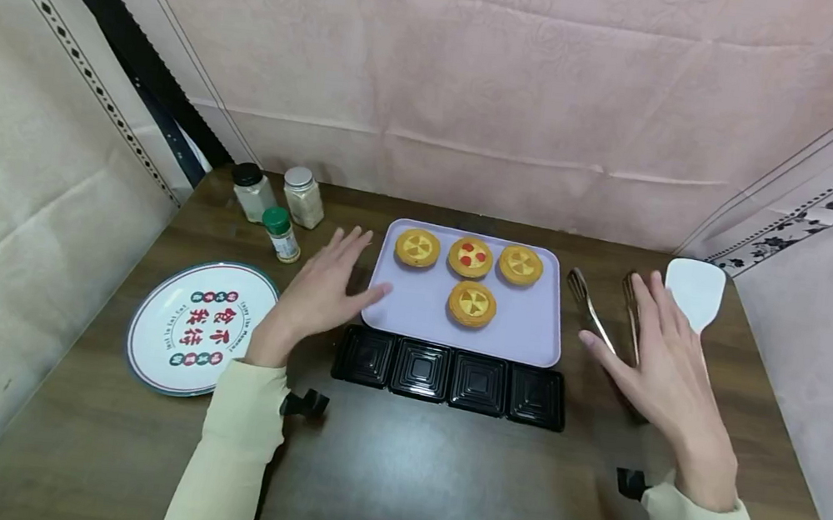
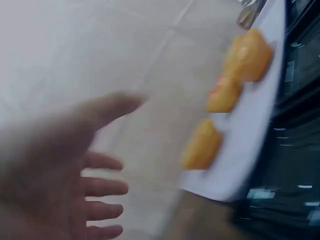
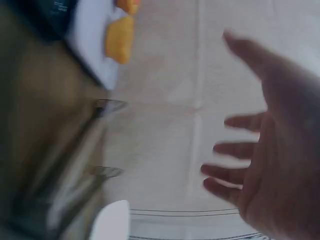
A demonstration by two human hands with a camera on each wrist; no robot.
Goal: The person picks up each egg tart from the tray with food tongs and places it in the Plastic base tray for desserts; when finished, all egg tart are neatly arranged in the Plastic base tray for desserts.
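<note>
My left hand (image 1: 318,297), fingers spread and holding nothing, hovers by the left edge of a lavender tray (image 1: 523,325). On that tray lie several round yellow tarts (image 1: 472,304), one of them with red spots (image 1: 471,257). A black tray with several square wells (image 1: 421,369) lies along the near side of the lavender one. On the right, my right hand (image 1: 665,372) is also empty with straight fingers, over metal tongs (image 1: 592,310) and beside a white spatula (image 1: 695,288). Both wrist views show bare palms with nothing in them.
A white round plate with red characters (image 1: 202,327) lies at the left, partly behind the left forearm. Behind it stand a black-capped jar (image 1: 253,191), a grey-capped jar (image 1: 304,197) and a green-capped jar (image 1: 282,234). Pale cloth (image 1: 478,90) hangs behind the table.
</note>
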